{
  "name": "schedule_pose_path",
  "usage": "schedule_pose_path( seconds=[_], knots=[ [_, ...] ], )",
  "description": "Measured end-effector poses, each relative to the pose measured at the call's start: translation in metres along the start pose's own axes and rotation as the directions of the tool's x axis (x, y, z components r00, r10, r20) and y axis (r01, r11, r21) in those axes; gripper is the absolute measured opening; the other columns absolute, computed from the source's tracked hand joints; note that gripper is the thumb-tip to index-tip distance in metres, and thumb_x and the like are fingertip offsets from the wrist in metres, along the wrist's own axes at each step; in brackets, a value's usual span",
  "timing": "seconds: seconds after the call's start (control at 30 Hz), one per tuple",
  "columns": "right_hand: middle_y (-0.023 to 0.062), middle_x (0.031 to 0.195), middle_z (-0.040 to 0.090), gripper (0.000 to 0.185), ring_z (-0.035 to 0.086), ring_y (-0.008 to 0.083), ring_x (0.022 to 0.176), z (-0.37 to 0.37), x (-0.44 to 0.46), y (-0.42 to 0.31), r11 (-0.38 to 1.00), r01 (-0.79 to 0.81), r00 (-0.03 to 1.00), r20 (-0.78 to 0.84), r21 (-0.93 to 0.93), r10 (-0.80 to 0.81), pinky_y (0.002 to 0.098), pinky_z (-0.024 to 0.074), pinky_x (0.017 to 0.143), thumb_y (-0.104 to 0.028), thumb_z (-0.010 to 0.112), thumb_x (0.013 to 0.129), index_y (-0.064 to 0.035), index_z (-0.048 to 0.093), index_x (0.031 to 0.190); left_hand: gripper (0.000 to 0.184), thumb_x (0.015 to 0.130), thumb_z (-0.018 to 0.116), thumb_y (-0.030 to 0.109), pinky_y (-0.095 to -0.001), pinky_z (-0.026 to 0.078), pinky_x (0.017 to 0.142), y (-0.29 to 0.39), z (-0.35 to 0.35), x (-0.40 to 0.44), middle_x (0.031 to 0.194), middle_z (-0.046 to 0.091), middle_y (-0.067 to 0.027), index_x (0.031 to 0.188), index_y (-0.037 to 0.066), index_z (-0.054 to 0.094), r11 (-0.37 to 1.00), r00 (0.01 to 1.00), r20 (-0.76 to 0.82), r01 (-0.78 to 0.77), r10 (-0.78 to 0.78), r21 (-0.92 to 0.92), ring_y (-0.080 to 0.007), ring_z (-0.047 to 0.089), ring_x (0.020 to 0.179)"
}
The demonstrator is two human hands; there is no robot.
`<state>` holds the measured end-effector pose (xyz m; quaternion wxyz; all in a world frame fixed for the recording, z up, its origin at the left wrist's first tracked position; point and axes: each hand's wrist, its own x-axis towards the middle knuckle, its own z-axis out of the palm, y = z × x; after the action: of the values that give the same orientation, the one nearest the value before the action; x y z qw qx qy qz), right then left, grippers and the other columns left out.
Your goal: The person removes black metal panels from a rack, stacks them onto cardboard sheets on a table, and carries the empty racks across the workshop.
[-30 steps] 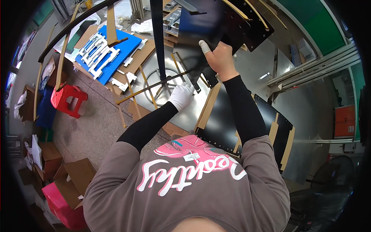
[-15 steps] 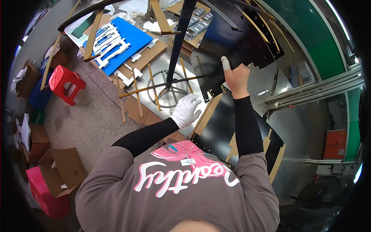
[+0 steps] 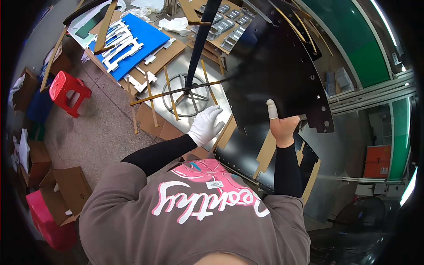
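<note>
A large black sheet panel [image 3: 274,75] with holes along its edges is held up in front of me at the right. My right hand [image 3: 283,128], bare apart from a pale finger cot on the thumb, grips its near edge with the thumb on top; the other fingers are mostly hidden beneath. My left hand [image 3: 205,126], in a white glove, is beside the panel's left edge with fingers apart, holding nothing. Below the held sheet lies another black panel [image 3: 240,152] with brown strips [image 3: 266,152] around it.
A dark rack with yellowish bars [image 3: 176,92] stands ahead on a round-ringed base [image 3: 167,104]. Behind it are a blue board [image 3: 148,42] with white parts and several grey trays [image 3: 232,39]. A red stool [image 3: 68,92] and open cardboard box [image 3: 73,192] are at left.
The black panel has come closer to me and shows more of its face. My right hand has moved nearer with it, while the gloved left hand has shifted slightly left.
</note>
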<state>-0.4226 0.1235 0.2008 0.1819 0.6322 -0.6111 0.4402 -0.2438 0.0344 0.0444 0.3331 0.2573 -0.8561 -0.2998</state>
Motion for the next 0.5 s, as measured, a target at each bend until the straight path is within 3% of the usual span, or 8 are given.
schedule_pose_path(
  seconds=[0.13,0.23,0.37,0.5],
  knots=[
    [0.0104,0.069,0.063,0.007,0.059,0.0237,0.057,-0.028,-0.018,-0.015,0.997,-0.081,0.996,0.040,-0.014,0.081,0.0277,0.0458,0.054,-0.006,0.069,0.074,-0.0014,0.065,0.077,0.047,0.076,0.064,0.023,-0.0380,0.042,0.090,-0.012,0.008,-0.003,0.113,0.054,-0.0199,0.114,0.000,0.048,0.998,0.997,-0.080,0.009,-0.014,-0.060,-0.0336,0.053,0.104],
    [0.0112,0.073,0.063,0.008,0.060,0.0248,0.062,-0.051,-0.034,-0.022,0.998,-0.021,0.998,0.050,-0.065,0.025,0.0283,0.0467,0.059,-0.007,0.069,0.074,-0.0009,0.066,0.077,0.049,0.077,0.065,0.025,-0.0379,0.041,0.091,-0.015,0.010,-0.007,0.115,0.053,-0.0205,0.115,-0.001,0.047,0.995,0.997,-0.074,0.028,-0.035,-0.093,-0.0343,0.052,0.106],
    [0.0112,0.076,0.064,0.008,0.060,0.0261,0.065,-0.088,-0.063,-0.034,0.992,-0.056,0.996,0.056,-0.114,0.062,0.0294,0.0470,0.062,-0.008,0.070,0.073,-0.0012,0.067,0.075,0.052,0.078,0.065,0.023,-0.0369,0.040,0.093,-0.003,0.012,-0.007,0.117,0.052,-0.0199,0.119,-0.001,0.044,0.986,0.999,-0.032,0.028,-0.034,-0.167,-0.0339,0.050,0.109],
    [0.0102,0.076,0.064,0.009,0.061,0.0245,0.067,-0.127,-0.096,-0.041,0.986,-0.054,0.993,0.095,-0.158,0.070,0.0292,0.0473,0.064,-0.008,0.071,0.072,-0.0014,0.066,0.076,0.057,0.080,0.064,0.030,-0.0364,0.040,0.094,0.020,0.016,-0.017,0.121,0.049,-0.0211,0.121,-0.003,0.043,0.983,0.996,-0.062,-0.072,0.062,-0.167,-0.0330,0.050,0.111]
  ],
)
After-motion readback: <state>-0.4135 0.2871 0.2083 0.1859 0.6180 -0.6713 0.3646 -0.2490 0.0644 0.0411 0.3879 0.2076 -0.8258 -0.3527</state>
